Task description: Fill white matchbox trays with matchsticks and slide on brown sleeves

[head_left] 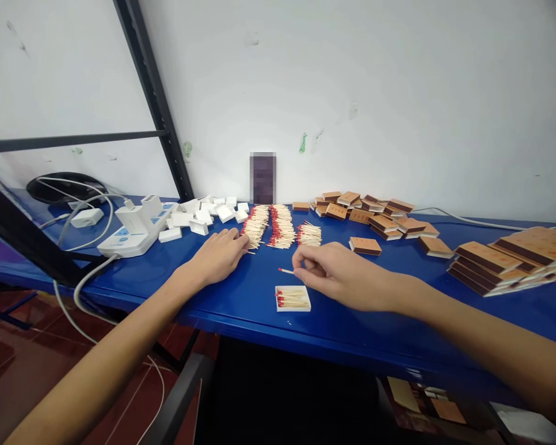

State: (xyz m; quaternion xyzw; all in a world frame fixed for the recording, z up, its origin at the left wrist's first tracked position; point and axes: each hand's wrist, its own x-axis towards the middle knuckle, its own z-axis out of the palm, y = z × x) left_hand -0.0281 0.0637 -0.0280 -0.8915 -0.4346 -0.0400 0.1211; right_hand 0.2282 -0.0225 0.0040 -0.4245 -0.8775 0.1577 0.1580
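Observation:
My right hand (336, 275) pinches a single red-tipped match (285, 271) just above an open white matchbox tray (293, 298) that holds several matches. My left hand (220, 253) lies knuckles up on the blue table (241, 296), its fingertips touching the left pile of loose matches (256, 226). Two more piles of matches (282, 226) (309, 234) lie beside it, just beyond my right hand. Whether the left fingers grip any match is hidden.
Empty white trays (204, 216) are heaped at the back left beside a white power strip (134, 232) with cables. Brown matchbox sleeves (375, 216) lie scattered at the back right; more are stacked (514, 259) at the far right. A black metal frame (152, 99) leans on the wall.

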